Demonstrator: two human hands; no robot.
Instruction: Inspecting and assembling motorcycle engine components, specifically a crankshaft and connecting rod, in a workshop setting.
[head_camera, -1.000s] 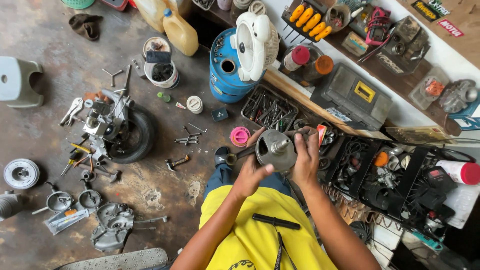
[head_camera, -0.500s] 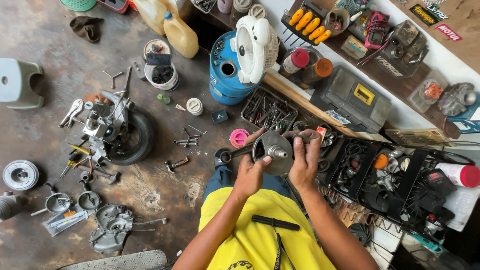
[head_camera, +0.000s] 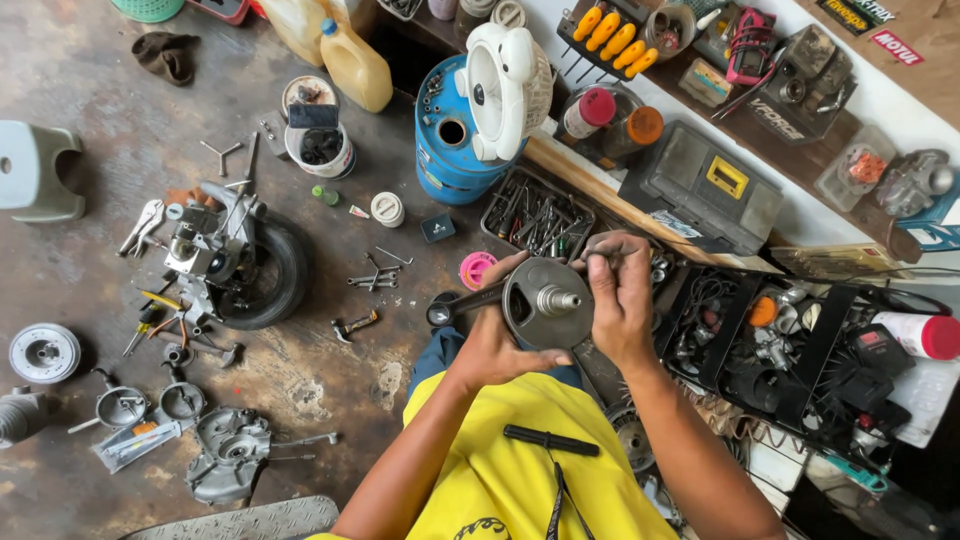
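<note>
while both hands (head_camera: 560, 320) grip the crankshaft (head_camera: 545, 302), its connecting rod (head_camera: 462, 303) points left, shaft toward the camera

Left hand (head_camera: 497, 345) grip closed; right hand (head_camera: 620, 300) fingers pinched.

workshop | engine parts (head_camera: 215, 245) on floor | screwdriver rack (head_camera: 610, 35) | toolbox (head_camera: 705, 185)

left hand (head_camera: 497, 345) grips a round grey metal crank disc with a stubby shaft sticking out (head_camera: 546, 302) — its connecting rod (head_camera: 462, 302) pokes off to the left. right hand (head_camera: 620, 300) pinches a small part at the disc's top edge, can't tell what. blue metal drum (head_camera: 445, 160) and black tray of loose tools (head_camera: 535, 215) sit just beyond — dismantled engine on a small black tyre (head_camera: 235, 260) further left.
</note>
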